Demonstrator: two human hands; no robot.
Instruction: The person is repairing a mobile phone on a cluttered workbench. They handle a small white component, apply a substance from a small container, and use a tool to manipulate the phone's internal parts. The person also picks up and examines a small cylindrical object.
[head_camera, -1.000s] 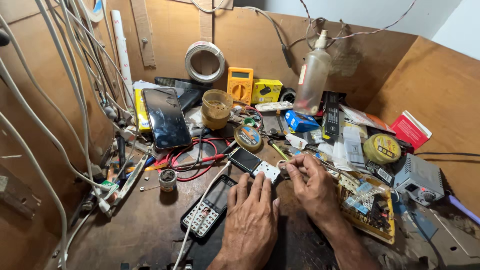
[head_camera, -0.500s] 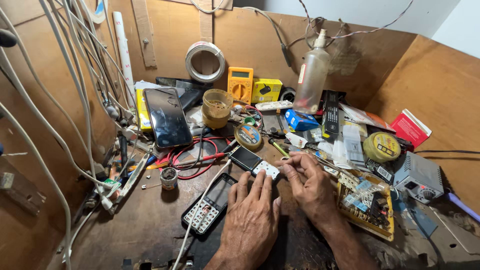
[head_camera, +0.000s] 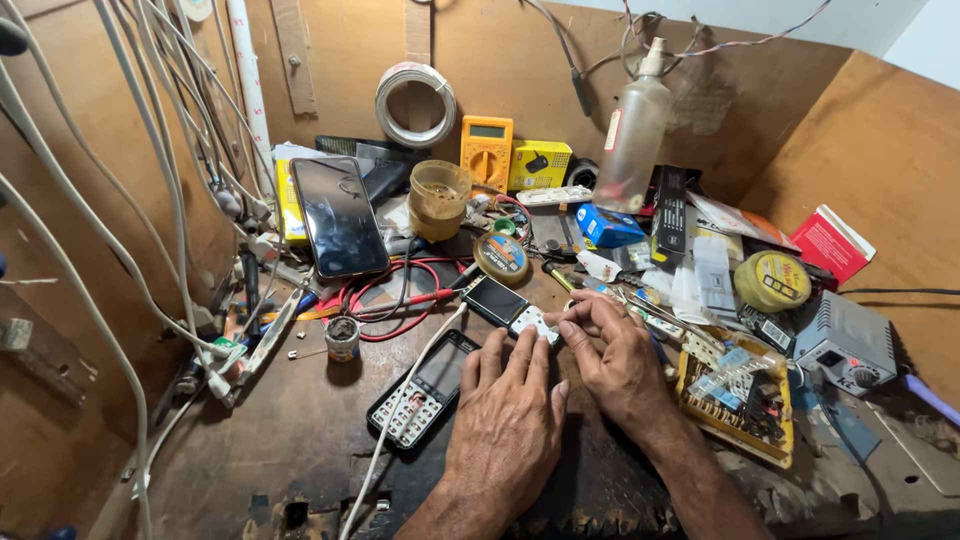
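— While the left hand lay flat on the worn wooden tabletop, what was it doing?

— It pressed down on the near end of the small opened keypad phone with a dark screen, I judged to pin it. That hand was spread, grasping nothing.

— And the right hand?

— It was curled, its fingertips pinching at the phone's white lower part, in the middle of the tabletop. Whether they held a small part I could not tell.

— Why was the second phone so near?

— The black keypad phone with white keys lay just left of the left hand, perhaps set aside within reach. The large black smartphone leaned farther off to the left, and the yellow multimeter stood at the far wall, out of the way.
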